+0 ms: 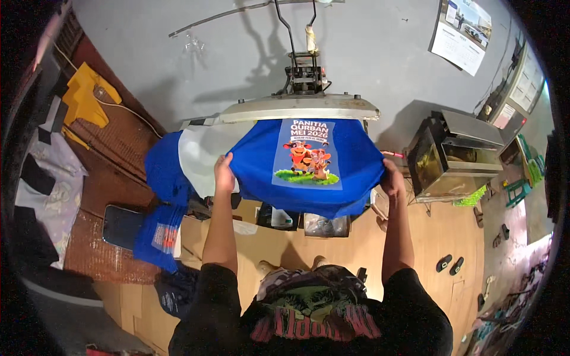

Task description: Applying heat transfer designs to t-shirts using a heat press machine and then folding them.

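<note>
Both sets of fingers are closed on cloth: my left hand (224,172) pinches the left edge of the blue T-shirt (356,163), and my right hand (392,178) grips its right edge, the thumbs on top. Between them the shirt is stretched flat at the centre of the frame, draped over the lower platen of the heat press (300,110), whose grey upper plate stands raised just behind it.

On the shirt's chest lies a tall rectangular transfer print (307,153): pale blue ground, white lettering along its top, cartoon cattle in red and brown on a green strip of grass. A white sheet (199,154) sits just left of my left hand, touching the shirt, and more blue shirts (159,169) are heaped beyond it. Lower left, a folded blue garment (157,237) shows a small pale printed patch, beside a dark phone (122,225) lying flat.

At the upper right a wall calendar (463,32) hangs tilted, white with a photograph above its grid. Further right, paper notices (525,89) are pinned to the wall; I cannot tell their content.

One metal box-shaped machine (460,154) stands at the right, near my right hand but apart from it; what it holds I cannot tell. Under the shirt's front hem, clear plastic bags (323,224) sit on the shelf, contents unclear.

Open wooden floor (439,231) shows right of my right forearm, with sandals (450,264) scattered on it.
</note>
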### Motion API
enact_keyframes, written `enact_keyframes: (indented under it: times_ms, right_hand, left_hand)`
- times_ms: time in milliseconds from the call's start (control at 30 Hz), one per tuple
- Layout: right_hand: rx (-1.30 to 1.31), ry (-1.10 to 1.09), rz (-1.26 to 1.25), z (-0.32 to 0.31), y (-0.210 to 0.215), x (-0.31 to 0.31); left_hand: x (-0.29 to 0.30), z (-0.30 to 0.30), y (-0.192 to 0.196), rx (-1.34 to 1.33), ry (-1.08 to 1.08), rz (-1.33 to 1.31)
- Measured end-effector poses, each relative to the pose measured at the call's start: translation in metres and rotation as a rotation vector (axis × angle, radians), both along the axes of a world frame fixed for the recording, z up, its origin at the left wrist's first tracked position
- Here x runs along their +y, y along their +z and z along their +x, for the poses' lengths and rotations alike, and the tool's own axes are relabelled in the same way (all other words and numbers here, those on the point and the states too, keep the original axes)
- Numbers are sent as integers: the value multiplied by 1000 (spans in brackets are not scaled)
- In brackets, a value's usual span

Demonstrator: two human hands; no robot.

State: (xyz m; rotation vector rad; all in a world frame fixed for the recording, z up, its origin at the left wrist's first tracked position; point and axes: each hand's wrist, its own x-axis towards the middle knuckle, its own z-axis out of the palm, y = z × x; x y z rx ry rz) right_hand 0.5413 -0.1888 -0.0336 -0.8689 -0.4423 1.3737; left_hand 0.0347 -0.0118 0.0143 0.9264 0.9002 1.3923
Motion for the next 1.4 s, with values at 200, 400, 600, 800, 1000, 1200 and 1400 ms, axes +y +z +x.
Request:
enact_keyframes:
  times_ms: [200, 400, 600, 800, 1000, 1200, 1400]
  right_hand:
    - [-8, -245, 340, 5, 58, -37]
    - [-128, -275, 555, -23, 108, -87]
    - [-212, -319, 867, -57, 146, -115]
    - [-279, -50, 923, -139, 164, -70]
    - [-332, 338, 905, -323, 176, -11]
    - [-1339, 397, 649, -537, 193, 32]
    - [-1291, 700, 871, -729, 132, 139]
  left_hand:
    - [-36, -27, 45, -398, -177, 125]
    - [-92, -50, 66, -414, -140, -20]
    - [-130, -148, 91, -214, 150, 293]
    - [-219, -333, 111, 169, 453, 334]
    - [-372, -496, 109, 476, 632, 98]
    - [-473, -601, 75, 958, 832, -46]
    - [-495, -680, 21, 1278, 975, -344]
